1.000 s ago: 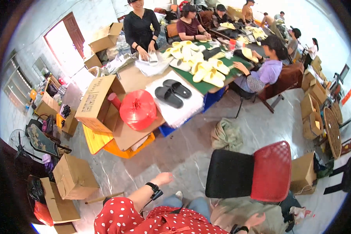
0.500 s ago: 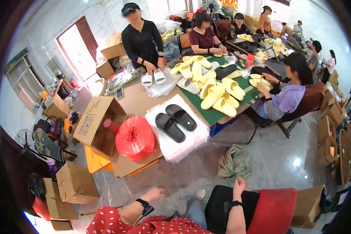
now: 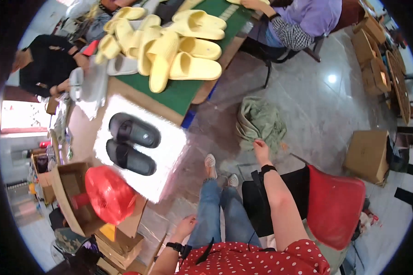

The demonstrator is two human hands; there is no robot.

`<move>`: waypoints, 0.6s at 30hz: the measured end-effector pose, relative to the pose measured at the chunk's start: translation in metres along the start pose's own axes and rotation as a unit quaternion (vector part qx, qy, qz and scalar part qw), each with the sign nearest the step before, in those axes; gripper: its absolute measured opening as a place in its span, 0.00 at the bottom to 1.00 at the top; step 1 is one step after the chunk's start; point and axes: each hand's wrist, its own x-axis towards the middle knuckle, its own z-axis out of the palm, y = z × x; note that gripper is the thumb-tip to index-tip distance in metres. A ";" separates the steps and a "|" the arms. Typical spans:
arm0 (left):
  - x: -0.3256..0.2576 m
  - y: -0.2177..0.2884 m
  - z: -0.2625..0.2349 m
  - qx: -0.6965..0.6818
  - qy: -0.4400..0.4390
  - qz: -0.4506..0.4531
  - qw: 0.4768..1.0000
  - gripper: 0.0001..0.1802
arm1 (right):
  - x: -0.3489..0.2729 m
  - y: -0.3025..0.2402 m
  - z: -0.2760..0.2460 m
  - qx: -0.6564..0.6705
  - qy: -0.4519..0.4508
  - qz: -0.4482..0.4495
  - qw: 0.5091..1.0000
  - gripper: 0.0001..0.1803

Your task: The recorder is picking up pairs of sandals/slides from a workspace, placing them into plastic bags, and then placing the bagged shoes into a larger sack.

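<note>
My left hand (image 3: 186, 225) hangs beside my left thigh, empty, its fingers loosely apart. Out in front of the chair, my right hand (image 3: 261, 151) has its fingers curled in with nothing visible in them. In the picture it overlaps the lower edge of a crumpled grey-green cloth (image 3: 261, 120) on the floor; no contact shows. Nearest my right forearm is a chair with a red back (image 3: 336, 206) and black seat. To the left, a pair of black slides (image 3: 134, 130) lies on a white, plastic-wrapped stack (image 3: 170, 181).
Yellow slippers (image 3: 195, 66) are heaped on the green-topped table (image 3: 179, 98). A red roll of plastic twine (image 3: 109, 195) stands by an open carton (image 3: 64, 183). Another cardboard box (image 3: 367, 156) is on the floor at right. Co-workers sit and stand around the table.
My view has tilted down and turned, so the table and slides now appear further up and left. My right arm reaches further forward and now overlaps the cloth in the picture.
</note>
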 end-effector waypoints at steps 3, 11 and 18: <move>0.026 -0.028 0.005 -0.038 0.041 -0.012 0.998 0.17 | 0.031 0.029 -0.003 -0.147 -0.001 0.035 0.988 0.21; 0.093 -0.128 -0.018 -0.076 0.036 -0.158 0.984 0.16 | 0.156 0.086 0.077 -0.379 -0.074 -0.005 0.922 0.38; 0.133 -0.226 -0.022 -0.342 0.052 -0.186 0.920 0.13 | 0.221 0.117 0.136 -0.446 -0.091 0.009 0.890 0.32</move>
